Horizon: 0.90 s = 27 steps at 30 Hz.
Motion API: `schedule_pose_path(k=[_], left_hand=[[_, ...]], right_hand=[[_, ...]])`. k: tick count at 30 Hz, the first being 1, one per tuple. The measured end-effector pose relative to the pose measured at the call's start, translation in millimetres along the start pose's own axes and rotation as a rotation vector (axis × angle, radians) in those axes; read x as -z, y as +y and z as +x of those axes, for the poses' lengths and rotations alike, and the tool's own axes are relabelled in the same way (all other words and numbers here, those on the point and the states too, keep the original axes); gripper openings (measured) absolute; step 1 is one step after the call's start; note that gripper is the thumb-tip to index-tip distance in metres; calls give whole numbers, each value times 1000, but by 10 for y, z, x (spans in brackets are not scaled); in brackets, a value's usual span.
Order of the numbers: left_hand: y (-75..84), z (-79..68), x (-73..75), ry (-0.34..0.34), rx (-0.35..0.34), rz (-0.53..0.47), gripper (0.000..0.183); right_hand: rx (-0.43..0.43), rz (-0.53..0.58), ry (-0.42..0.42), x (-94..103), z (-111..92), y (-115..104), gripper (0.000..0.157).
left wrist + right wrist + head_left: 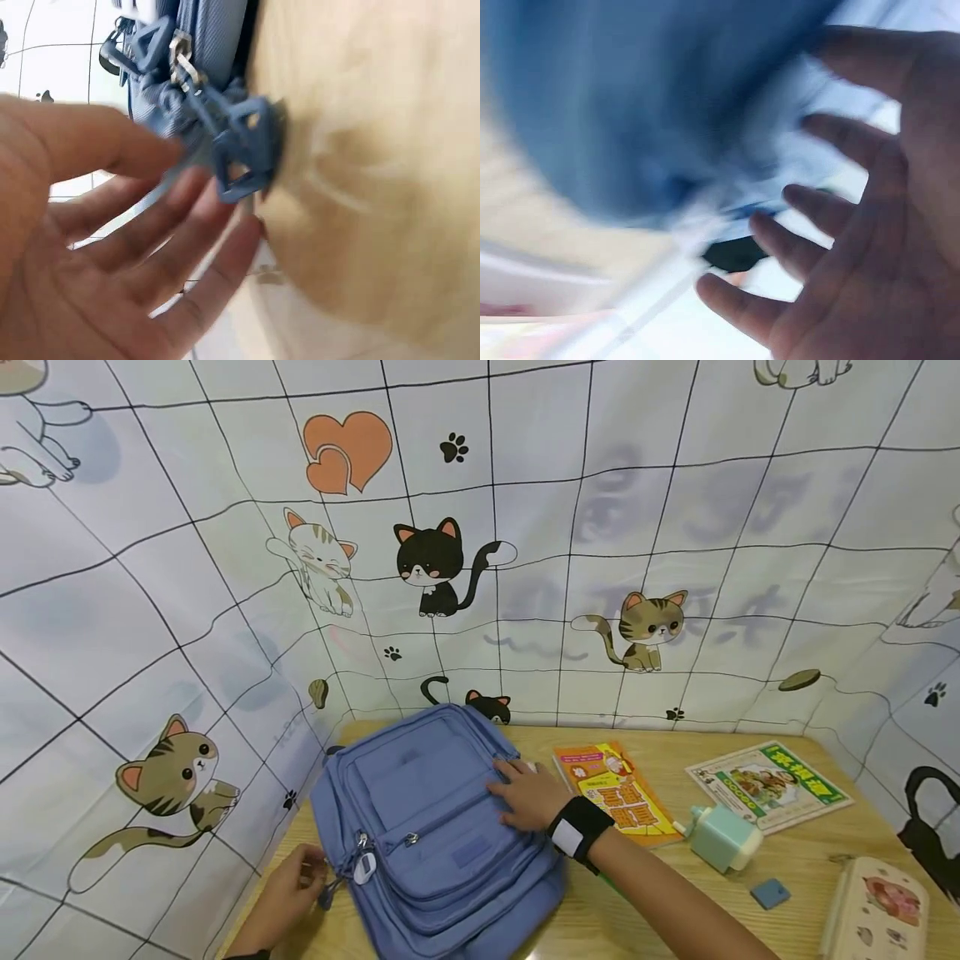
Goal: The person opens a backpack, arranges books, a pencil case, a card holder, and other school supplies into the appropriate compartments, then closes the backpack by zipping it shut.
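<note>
A blue backpack (450,802) lies on the wooden table with its front pockets facing up. Beside its left edge is my left hand (294,878), thumb and fingers apart. In the left wrist view, that hand (142,247) is next to dangling zipper pulls (246,150); whether the thumb touches the bag's fabric is unclear. My right hand (531,795), fingers spread, reaches the backpack's right side. The right wrist view is blurred, but its fingers (847,142) look extended beside the blue fabric (652,97). A round white tag (364,868) hangs near the left zippers.
Right of the bag lie an orange-yellow book (618,793) and a green-and-white booklet (772,785). A mint-green pencil sharpener (723,837), a small blue block (770,893) and a cream case (876,910) are nearer. Cat-printed sheeting (540,610) stands behind the table.
</note>
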<state>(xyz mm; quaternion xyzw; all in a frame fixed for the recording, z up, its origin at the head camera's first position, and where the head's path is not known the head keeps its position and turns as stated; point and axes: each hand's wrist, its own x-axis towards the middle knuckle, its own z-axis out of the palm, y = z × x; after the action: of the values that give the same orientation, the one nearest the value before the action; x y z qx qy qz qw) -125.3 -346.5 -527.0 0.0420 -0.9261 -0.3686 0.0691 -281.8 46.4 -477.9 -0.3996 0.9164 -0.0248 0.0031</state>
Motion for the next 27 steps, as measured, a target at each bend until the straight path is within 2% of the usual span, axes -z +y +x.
schedule_pose_path(k=[3, 6, 9, 11, 15, 17, 20, 24, 27], left_hand=[[33, -45, -69, -56, 95, -71, 17], [73, -88, -97, -101, 105, -105, 22], [72, -126, -91, -177, 99, -135, 35], [32, -152, -91, -206, 93, -142, 38], [-25, -239, -120, -214, 148, -88, 17], [-37, -272, -150, -210, 167, -57, 8], [-30, -317, -174, -210, 155, -16, 3], [57, -332, -149, -208, 108, 3, 5], [157, -274, -123, -204, 47, -3, 6]], right_hand=[[100, -44, 15, 194, 123, -322, 55], [226, -90, -4, 279, 262, -701, 59], [335, -148, -33, 232, 390, -1040, 64], [402, -180, -34, 152, 463, -1224, 65], [493, -244, 29, -57, 569, -1529, 61], [511, -285, 81, -149, 609, -1629, 57], [518, -335, 147, -277, 662, -1700, 53], [488, -358, 161, -308, 714, -1675, 52], [436, -361, 150, -252, 742, -1594, 54]])
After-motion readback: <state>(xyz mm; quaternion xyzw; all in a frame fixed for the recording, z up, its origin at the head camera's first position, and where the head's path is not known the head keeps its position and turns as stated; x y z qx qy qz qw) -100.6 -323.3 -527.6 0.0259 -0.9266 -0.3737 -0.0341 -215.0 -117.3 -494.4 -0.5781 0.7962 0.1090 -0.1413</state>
